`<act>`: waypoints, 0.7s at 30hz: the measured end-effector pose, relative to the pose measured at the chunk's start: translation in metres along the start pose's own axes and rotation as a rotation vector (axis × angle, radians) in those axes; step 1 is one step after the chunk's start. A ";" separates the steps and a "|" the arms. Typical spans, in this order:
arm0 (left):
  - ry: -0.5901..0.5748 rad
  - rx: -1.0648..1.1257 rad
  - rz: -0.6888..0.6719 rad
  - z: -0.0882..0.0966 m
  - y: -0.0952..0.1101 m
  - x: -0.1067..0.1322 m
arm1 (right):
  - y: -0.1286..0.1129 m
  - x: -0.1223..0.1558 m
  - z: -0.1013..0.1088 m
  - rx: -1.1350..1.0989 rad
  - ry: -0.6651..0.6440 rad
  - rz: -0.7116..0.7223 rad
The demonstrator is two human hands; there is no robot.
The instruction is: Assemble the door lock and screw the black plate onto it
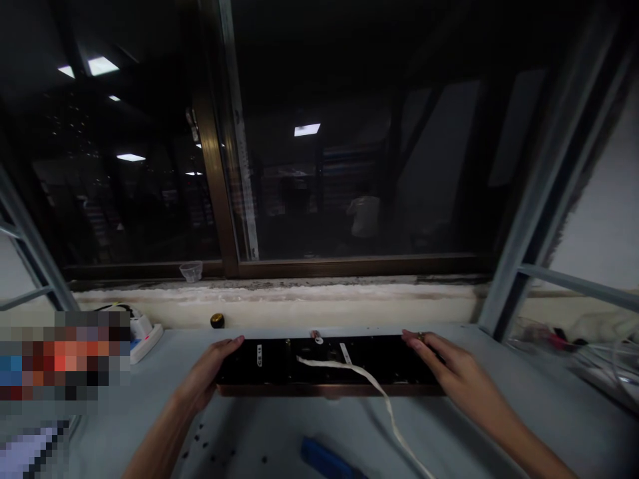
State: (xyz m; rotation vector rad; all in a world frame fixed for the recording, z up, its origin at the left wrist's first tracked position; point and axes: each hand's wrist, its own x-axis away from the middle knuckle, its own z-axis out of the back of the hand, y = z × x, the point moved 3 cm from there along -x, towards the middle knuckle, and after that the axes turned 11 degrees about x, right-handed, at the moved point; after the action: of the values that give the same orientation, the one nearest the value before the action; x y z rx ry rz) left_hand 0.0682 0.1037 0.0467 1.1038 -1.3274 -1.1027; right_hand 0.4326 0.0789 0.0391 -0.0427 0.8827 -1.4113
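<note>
A long dark panel (279, 366) with a copper-coloured front edge lies across the grey table, its inner side up. My left hand (207, 379) grips its left end, thumb on top and fingers round the edge. My right hand (449, 369) holds the right end the same way, fingers lying over the top. A white flat cable (369, 386) runs from the middle of the panel toward me and off the lower edge.
A blue tool handle (324, 460) lies on the table near me, with several small dark screws (214, 456) scattered to its left. A white power strip (144, 332) sits at the left, a small dark knob (216, 320) by the sill, a clear cup (191, 271) on the ledge, cables at the right.
</note>
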 end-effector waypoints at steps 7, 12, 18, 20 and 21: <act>-0.020 0.192 0.128 0.001 -0.005 0.003 | 0.006 0.003 -0.006 0.008 -0.022 0.023; -0.021 0.232 0.147 -0.002 -0.003 0.003 | 0.007 0.003 -0.006 0.002 -0.014 0.018; 0.055 0.241 0.166 -0.006 -0.001 0.003 | 0.006 0.004 -0.006 0.028 0.007 0.013; 0.094 0.242 0.171 -0.006 -0.001 0.005 | 0.007 0.005 -0.007 0.027 -0.007 0.029; 0.095 0.243 0.171 -0.005 -0.001 0.006 | 0.007 0.005 -0.007 0.025 -0.015 0.039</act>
State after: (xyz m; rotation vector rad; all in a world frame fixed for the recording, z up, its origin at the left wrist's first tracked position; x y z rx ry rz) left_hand 0.0733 0.0977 0.0470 1.1787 -1.4773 -0.7697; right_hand 0.4339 0.0794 0.0282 -0.0171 0.8496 -1.3841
